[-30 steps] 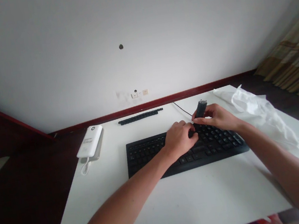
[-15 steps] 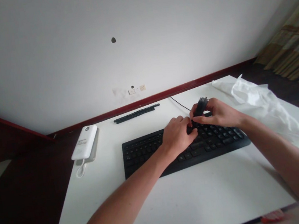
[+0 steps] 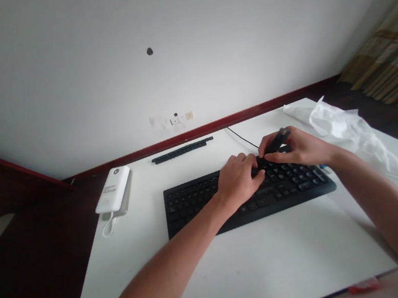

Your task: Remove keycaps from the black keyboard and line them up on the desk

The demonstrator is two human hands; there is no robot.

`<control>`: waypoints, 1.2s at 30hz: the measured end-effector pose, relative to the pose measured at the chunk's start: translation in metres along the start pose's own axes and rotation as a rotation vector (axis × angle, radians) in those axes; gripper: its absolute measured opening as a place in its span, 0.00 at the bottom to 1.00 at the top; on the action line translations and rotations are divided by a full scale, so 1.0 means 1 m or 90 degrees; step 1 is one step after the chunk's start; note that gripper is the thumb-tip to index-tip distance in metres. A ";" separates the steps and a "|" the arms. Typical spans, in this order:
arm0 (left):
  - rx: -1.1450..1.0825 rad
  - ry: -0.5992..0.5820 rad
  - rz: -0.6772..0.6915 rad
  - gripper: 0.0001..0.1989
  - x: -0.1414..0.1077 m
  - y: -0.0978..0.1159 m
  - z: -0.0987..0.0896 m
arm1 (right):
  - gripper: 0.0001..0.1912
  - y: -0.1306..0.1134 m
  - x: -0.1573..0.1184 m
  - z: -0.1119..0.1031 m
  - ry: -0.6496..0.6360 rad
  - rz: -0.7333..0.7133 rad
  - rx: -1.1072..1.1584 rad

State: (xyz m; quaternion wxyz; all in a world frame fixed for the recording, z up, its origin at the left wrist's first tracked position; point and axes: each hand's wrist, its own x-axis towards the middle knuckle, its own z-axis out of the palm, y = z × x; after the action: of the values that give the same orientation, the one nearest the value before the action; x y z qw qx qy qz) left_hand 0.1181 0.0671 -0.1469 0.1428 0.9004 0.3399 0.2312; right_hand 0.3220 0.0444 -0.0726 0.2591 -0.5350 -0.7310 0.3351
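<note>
A black keyboard (image 3: 273,201) lies at a slant on the white table. My left hand (image 3: 238,178) rests on its upper middle keys, fingers curled and thumb drawn in towards the index finger. Whatever those fingers pinch, if anything, is hidden. Close beside it, my right hand (image 3: 298,147) is closed around a short black tool (image 3: 275,142) with a forked upper end. The tool leans over the upper part of the keyboard, and its lower end is masked by my fingers. Two rows of loose black keycaps (image 3: 182,150) lie behind the keyboard.
A white power bank (image 3: 113,189) with a looped cable lies at the left. Crumpled white plastic wrapping (image 3: 347,128) covers the right rear of the table (image 3: 273,257). The keyboard's thin black cable (image 3: 242,138) runs to the back edge. A wall with sockets (image 3: 182,118) stands behind.
The black tool has tipped over to the right, from near upright to a lower slant. My right hand has shifted slightly right; my left hand has barely moved.
</note>
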 end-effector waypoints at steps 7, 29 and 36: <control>0.003 -0.008 0.015 0.09 0.000 -0.001 -0.001 | 0.18 0.016 0.001 -0.015 -0.081 -0.002 0.036; 0.020 -0.011 0.026 0.12 0.000 0.001 -0.001 | 0.19 0.027 0.000 -0.014 -0.204 0.046 0.103; 0.025 -0.010 0.033 0.15 0.000 0.000 0.000 | 0.18 0.026 0.002 -0.007 -0.200 0.073 0.079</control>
State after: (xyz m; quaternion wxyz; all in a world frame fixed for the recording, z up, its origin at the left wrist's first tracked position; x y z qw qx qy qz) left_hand 0.1178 0.0669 -0.1468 0.1220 0.9131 0.3201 0.2212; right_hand 0.3423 0.0531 -0.0877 0.1544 -0.5000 -0.7087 0.4731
